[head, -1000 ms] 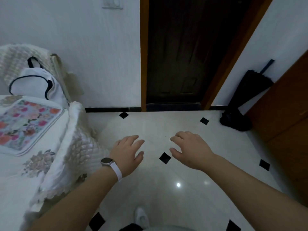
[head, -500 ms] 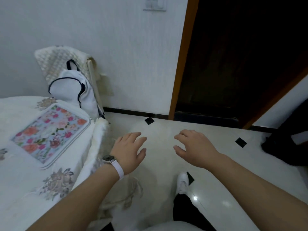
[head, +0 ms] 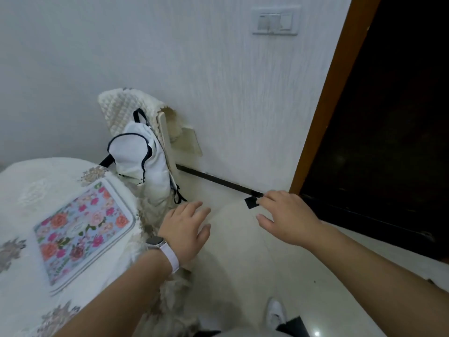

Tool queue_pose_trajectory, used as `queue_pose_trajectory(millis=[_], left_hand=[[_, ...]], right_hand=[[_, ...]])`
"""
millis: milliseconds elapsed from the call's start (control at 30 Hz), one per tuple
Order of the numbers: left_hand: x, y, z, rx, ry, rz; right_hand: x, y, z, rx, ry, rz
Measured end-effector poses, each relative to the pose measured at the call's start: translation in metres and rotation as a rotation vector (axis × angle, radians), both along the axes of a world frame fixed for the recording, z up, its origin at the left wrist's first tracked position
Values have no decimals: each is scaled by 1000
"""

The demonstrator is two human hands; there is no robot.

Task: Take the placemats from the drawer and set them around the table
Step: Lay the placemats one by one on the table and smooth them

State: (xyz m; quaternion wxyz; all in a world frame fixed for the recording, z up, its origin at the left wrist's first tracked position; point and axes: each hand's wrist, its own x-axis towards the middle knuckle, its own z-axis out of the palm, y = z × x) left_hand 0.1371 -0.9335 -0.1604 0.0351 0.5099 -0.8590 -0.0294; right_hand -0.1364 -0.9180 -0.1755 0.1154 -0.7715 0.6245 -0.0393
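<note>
A floral placemat [head: 83,231] with pink and orange roses lies flat on the table [head: 26,190], which is covered by a white embroidered cloth, at the left. My left hand [head: 185,231], a watch on its wrist, hovers just right of the table's edge with fingers relaxed and holds nothing. Further right, my right hand [head: 288,218] floats over the floor, fingers loosely spread and empty. No drawer is in view.
A chair [head: 136,110] with a quilted cover stands against the wall behind the table, a white backpack [head: 141,156] hanging on it. A dark doorway [head: 388,132] with a wooden frame fills the right. Pale tiled floor [head: 243,263] runs between table and door.
The view has swung left: the table and placemat have come further into view, and the door has slid right. Both hands stay out in front, empty.
</note>
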Motion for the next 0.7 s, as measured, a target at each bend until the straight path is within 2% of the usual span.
queue_pose_trajectory(millis=[133,367,533,700], left_hand=[[-6,-28,6,-12,4,79],[45,-98,3,-26,47,339],[84,-150,-27,44,92,466],[133,-209,-44,109,181,568]], right_hand=[[-9,-58,-5,23,-34,68],[42,-158,-2,5,-75,237],[99,-225,-12,55,19,417],[150,-300,-11,90,64,492]])
